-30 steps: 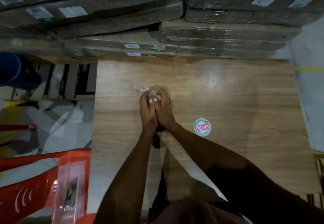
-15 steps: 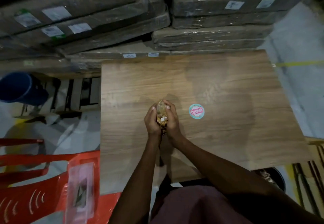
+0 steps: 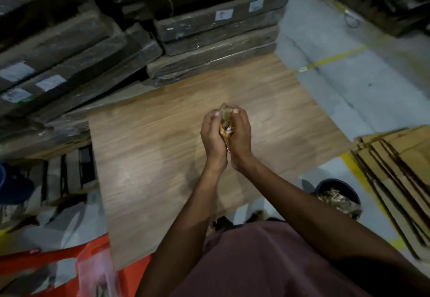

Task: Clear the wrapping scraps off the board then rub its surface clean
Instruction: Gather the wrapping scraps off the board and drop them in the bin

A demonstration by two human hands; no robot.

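Crinkled clear wrap, the scraps, is sitting balled between your two palms, lifted off the board and hanging above its right-middle part. A second ago you were gathering that wad flat against the wood further out; now you are cupping it, and your view is swinging to the right. Your left hand and right hand are both curling round it, fingertips meeting over the top, so each grip is wrapping the bundle rather than standing wide.

That swing is bringing a dark bucket into sight on the floor to the near right, already holding similar crumpled stuff; it looks like the likely drop point, though that is only a guess. With the wad up, the clearing step seems nearly done, and the rubbing is not yet begun.

Your hands are hiding most of the wad, so you cannot tell its full size. The round sticker seen a moment back is no longer showing; your arms may be covering it. Any cloth for wiping is not in sight. Board corners near you are cut off by your body.
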